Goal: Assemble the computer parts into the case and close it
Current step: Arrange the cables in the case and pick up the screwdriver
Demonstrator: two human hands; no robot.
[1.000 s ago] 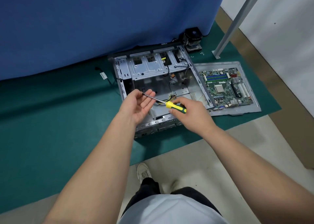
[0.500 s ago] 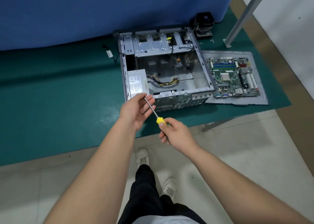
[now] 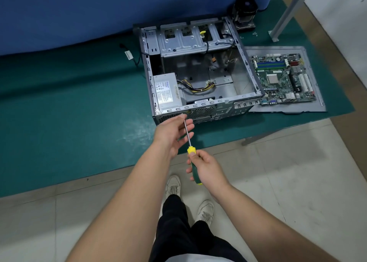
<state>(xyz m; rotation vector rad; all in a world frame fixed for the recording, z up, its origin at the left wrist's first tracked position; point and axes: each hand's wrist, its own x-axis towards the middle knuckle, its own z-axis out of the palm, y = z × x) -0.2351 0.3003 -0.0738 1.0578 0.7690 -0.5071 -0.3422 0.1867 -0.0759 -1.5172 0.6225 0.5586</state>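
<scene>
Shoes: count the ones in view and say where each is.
2. One shoe sits on the floor tiles below the right hand; the other shoe lies nearer the camera, further right. None seems hidden.

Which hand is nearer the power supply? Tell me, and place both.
Left. The left hand touches the screwdriver shaft just in front of the case, below the power supply. The right hand grips the handle farther back, over the floor.
</scene>
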